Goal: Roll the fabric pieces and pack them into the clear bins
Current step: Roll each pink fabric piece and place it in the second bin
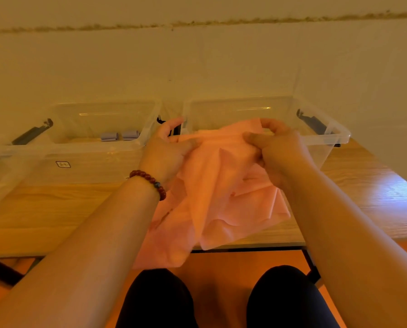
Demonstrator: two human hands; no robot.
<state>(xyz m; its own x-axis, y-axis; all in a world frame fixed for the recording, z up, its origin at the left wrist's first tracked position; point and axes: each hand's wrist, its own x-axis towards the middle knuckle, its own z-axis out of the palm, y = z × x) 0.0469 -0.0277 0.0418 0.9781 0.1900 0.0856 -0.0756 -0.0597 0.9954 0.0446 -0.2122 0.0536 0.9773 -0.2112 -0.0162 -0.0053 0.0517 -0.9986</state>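
Fabric piece (pixel 221 185), pink, is held up over the near part of the tabletop (pixel 56 209), in front of the right clear bin (pixel 334 136). Its upper edge is bunched between both hands and its lower end hangs past the near tabletop edge.

Left hand (pixel 167 150): thumb and fingers pinch the upper left edge of the fabric piece. A bead bracelet (pixel 150 181) is on that wrist.

Right hand (pixel 280 147): fingers curl round the upper right edge, thumb pressing the cloth from the front.

Left clear bin (pixel 79 147) stands beside the right one, both at the back of the tabletop against the wall. Two grey-blue rolls (pixel 119 135) lie side by side on its floor, near its right wall. What the right clear bin holds cannot be told; the fabric piece hides most of it. Dark latches (pixel 32 132) sit on the outer ends of both bins.
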